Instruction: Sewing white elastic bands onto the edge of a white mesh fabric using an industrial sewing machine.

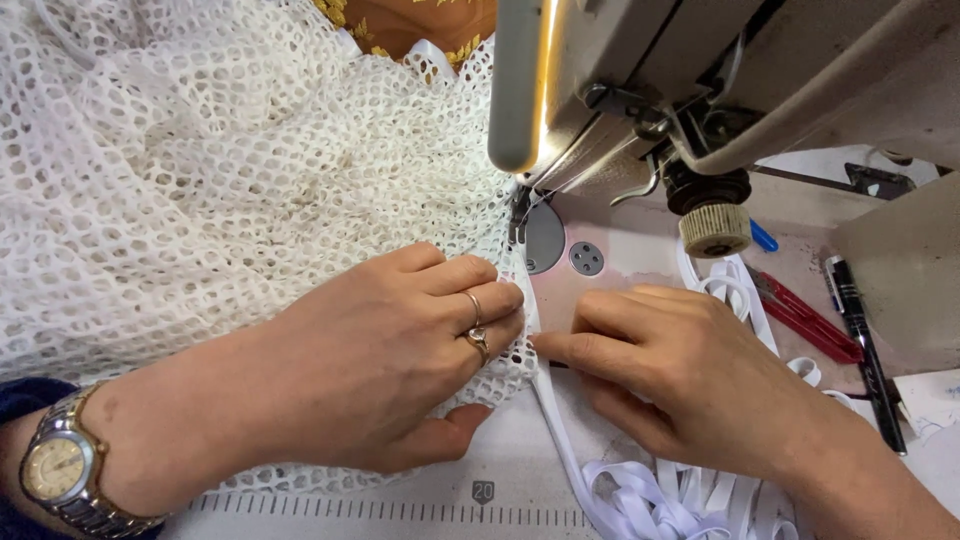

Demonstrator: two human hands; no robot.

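Two hands work at one sewing machine (700, 70). Our left hand (400, 360) lies flat on the white net fabric (200, 180), fingers together and pressing its edge down just before the presser foot (518, 215); it bears two rings (476, 325) and, at the wrist, one metal wristwatch (60, 470). Our right hand (690, 375) rests on the machine bed (620, 260), fingers curled and close together, the forefinger tip pressed on the one white elastic tape (560, 440) that runs along the fabric's edge toward the needle. The tape's slack lies in a loose heap near the front edge. To the right we count one pair of red-handled snips (810, 320) and one black pen (865, 340).
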